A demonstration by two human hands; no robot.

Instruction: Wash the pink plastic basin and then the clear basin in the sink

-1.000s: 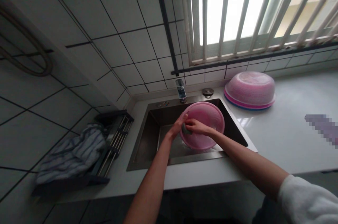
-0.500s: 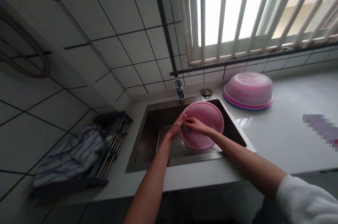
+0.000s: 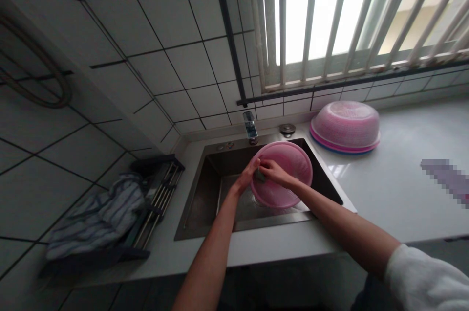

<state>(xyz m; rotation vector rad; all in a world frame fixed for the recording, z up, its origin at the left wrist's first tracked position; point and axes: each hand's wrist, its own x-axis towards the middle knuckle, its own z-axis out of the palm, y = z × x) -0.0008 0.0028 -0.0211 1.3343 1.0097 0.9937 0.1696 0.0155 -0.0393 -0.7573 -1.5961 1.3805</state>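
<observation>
A pink perforated plastic basket is held tilted over the steel sink, its open side towards me. My left hand grips the basket's left rim, thumb over the edge. Inside that rim, my right hand is closed on a small dark greenish scrubbing pad, pressed to the basket's inner wall. The pad is partly covered by the fingers, so its exact kind is hard to make out.
Behind the sink stands a chrome faucet, with a round metal drain stopper beside it. Upturned pink baskets sit on the white counter at right. A dark rack with a striped cloth is at left.
Very little differs. Both hands, the basket and the pad keep nearly the same place, with the whole view shifted slightly.
</observation>
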